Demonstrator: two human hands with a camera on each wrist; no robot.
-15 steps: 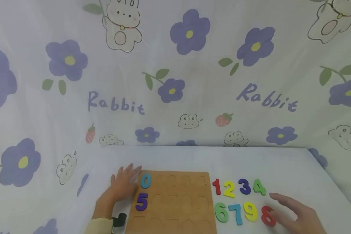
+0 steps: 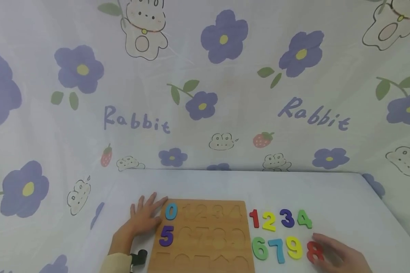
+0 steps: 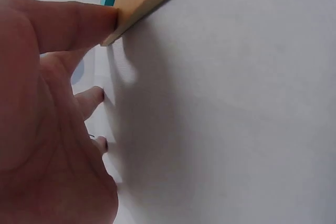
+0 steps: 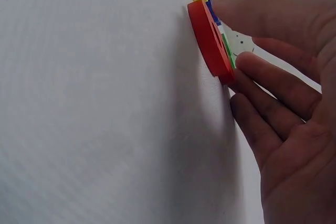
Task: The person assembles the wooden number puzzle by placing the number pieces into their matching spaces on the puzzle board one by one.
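The red 8 (image 4: 208,40) is a thick, flat-faced numeral with smooth sides, lying on the white tabletop (image 2: 352,204) at the right end of the lower row of numerals. The right hand (image 2: 345,256) is around it, thumb and index finger parted on either side, the other fingers loosely extended; whether the skin touches the numeral cannot be told.

Just beside the 8 comes the yellow 9 (image 2: 299,247), then the blue 7 (image 2: 280,253) and the green 6 (image 2: 255,248). Above them run the red 1 (image 2: 254,218), yellow 2 (image 2: 269,226), dark-blue 3 (image 2: 290,218) and green 4 (image 2: 306,221).

Left of these lies the tan board (image 2: 199,223), apparently wood, with shallow numeral and shape recesses. The light-blue 0 (image 2: 167,211) and purple 5 (image 2: 166,236) occupy its left column. The left hand (image 2: 143,218) is spread, its thumb against the board's left edge and its index fingertip at the upper corner.

Bare tabletop stretches behind the board and numerals to the far edge, where a printed cloth (image 2: 249,87) rises, and right of the right hand.

The head view cuts off the board's near edge, and the right hand covers part of the 8. The recess outlines look faint.
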